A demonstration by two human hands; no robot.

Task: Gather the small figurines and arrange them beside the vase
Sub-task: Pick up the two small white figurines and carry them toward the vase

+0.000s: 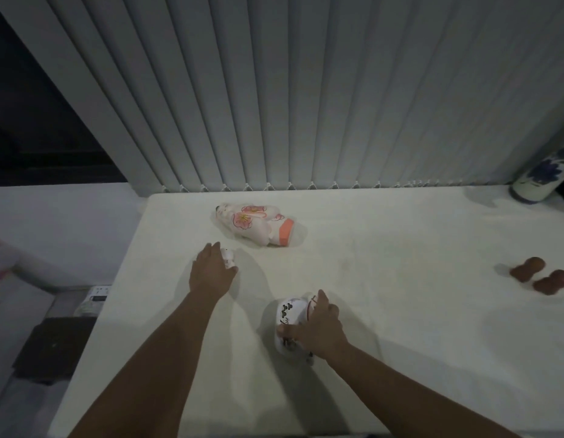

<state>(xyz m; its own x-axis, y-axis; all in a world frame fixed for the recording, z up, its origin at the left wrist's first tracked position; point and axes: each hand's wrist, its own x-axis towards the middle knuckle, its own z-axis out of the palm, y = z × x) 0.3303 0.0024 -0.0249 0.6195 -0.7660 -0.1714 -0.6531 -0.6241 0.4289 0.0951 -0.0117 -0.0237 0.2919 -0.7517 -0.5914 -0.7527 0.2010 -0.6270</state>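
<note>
a person's two bare arms are reaching over a white desk [384, 279] in a dim room. the left hand [211, 273] is closing its fingers around a small white figurine [228, 257], most of which is hidden behind the hand. the right hand [318, 330] is gripping a larger white figurine with black markings [288, 314], thumb and fingers pressing its sides while it is resting on the desk.

further back, a pale figurine with pink flower prints and an orange base [258, 226] is lying on its side, apart from both hands. near the right edge, two brown figurines [541, 275] are lying just beside each other; their shape is too blurred to make out.

the vase [542, 175], white with blue flowers, is standing upright at the far right corner, well apart from every figurine, and its top is being cut off by the frame. what it is holding cannot be seen.

grey vertical blinds [306, 90] are hanging behind the desk, their lower ends meeting its back edge. a dark window area [37, 121] is showing at the left. below the desk's left side, a dark square object [53, 349] and a small white device [95, 298] are sitting in shadow, hard to identify.
</note>
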